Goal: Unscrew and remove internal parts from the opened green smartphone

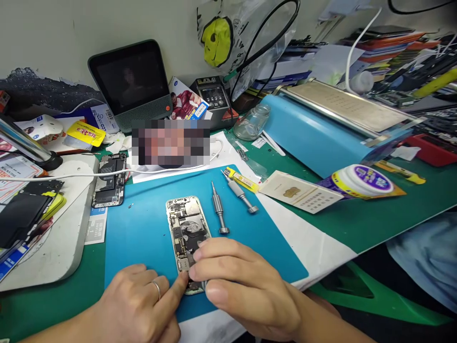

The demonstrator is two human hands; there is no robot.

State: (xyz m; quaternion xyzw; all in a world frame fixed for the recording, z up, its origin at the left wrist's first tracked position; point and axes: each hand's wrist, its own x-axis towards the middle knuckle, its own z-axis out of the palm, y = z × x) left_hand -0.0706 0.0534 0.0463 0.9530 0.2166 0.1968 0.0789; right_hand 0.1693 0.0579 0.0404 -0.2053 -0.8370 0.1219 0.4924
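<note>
An opened phone (189, 228) lies on the blue mat with its circuit board and black battery exposed. My left hand (139, 300), wearing a ring, has its fingers curled and the index fingertip pressed on the phone's lower left part, holding it against the mat. Over the phone's lower right end, my right hand (246, 290) is closed, thumb and fingers drawn together. A small grey bit shows beneath its fingertips, but what it grips is mostly hidden. Above the right hand lie a grey screwdriver (217, 207) and a second screwdriver (240, 191).
Another opened phone part (109, 181) lies left of the blue mat (139, 238). A white cable (71, 177) crosses behind. Rightward are a card (300, 193), a white-lidded tub (367, 180) and a blue machine (314, 133). A screen device (130, 81) and glass jar (252, 123) stand behind.
</note>
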